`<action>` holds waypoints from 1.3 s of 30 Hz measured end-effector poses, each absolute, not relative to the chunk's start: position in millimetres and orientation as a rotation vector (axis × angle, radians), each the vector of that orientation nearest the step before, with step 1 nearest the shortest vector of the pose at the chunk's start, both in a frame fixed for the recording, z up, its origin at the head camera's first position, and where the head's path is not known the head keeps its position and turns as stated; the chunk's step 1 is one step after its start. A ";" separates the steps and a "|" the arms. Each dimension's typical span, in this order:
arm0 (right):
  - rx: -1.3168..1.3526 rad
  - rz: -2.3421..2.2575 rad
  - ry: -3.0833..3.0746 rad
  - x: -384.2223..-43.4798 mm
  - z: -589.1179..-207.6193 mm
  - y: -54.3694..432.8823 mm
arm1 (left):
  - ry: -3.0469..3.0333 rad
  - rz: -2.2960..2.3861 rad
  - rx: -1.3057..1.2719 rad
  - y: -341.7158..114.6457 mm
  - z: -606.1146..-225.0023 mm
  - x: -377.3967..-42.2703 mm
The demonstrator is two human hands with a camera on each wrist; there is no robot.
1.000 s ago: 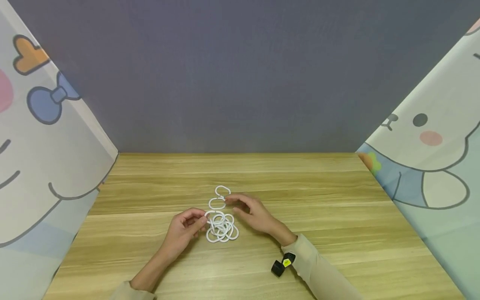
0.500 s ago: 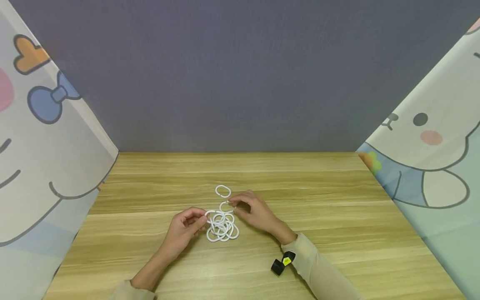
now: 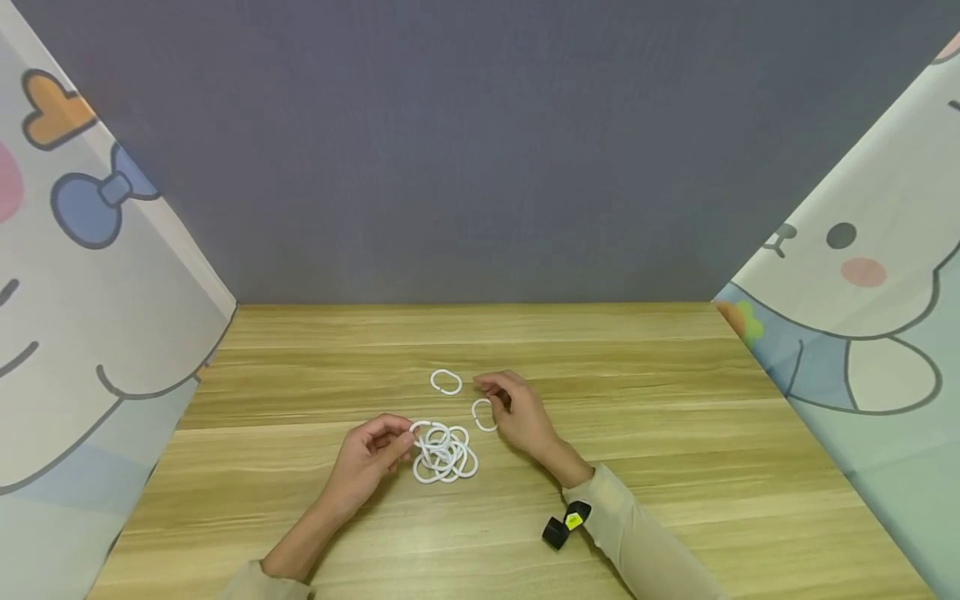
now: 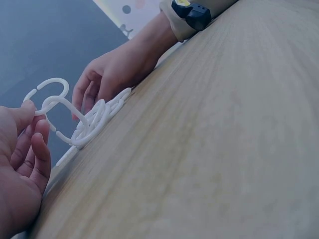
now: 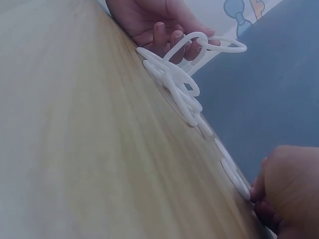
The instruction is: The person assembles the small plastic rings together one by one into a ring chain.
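My left hand (image 3: 367, 462) pinches a white C-shaped plastic link (image 4: 54, 81) between thumb and fingertips, raised over the pile. Another link (image 4: 67, 102) hooks through it and hangs down to the heap of white links (image 3: 446, 458) on the table. To the right of the heap, my right hand (image 3: 521, 417) pinches one end of a single white link (image 3: 480, 414), which lies low over the wood. Its index finger extends leftward above that link. In the right wrist view the fingertips (image 5: 256, 191) meet the link's near end.
One loose white link (image 3: 446, 382) lies behind the heap, near the right index fingertip. The wooden table (image 3: 300, 358) ends at a dark grey panel (image 3: 480, 167). Cartoon-printed panels (image 3: 862, 333) slope along both sides. A black wrist device (image 3: 566, 525) sits by the right sleeve.
The right hand has drawn the nearer loose link rightward, away from the heap and the far link. The left hand keeps its pinch in the same place.
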State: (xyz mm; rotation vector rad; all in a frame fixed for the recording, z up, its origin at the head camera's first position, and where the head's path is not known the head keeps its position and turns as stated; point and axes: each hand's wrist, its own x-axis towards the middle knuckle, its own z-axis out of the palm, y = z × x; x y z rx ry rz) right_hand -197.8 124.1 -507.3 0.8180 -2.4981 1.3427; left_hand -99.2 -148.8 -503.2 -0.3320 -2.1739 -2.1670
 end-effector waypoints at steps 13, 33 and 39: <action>1.272 1.511 -2.573 -215.2 -503.2 154.4 | -2.142 -2.203 -0.309 -149.5 -504.3 -99.3; 1.330 1.472 -2.640 -219.9 -499.9 162.7 | -2.156 -2.194 -0.307 -148.9 -503.3 -99.6; 1.344 1.486 -2.524 -220.4 -498.4 160.0 | -2.149 -2.198 -0.320 -149.5 -503.5 -99.3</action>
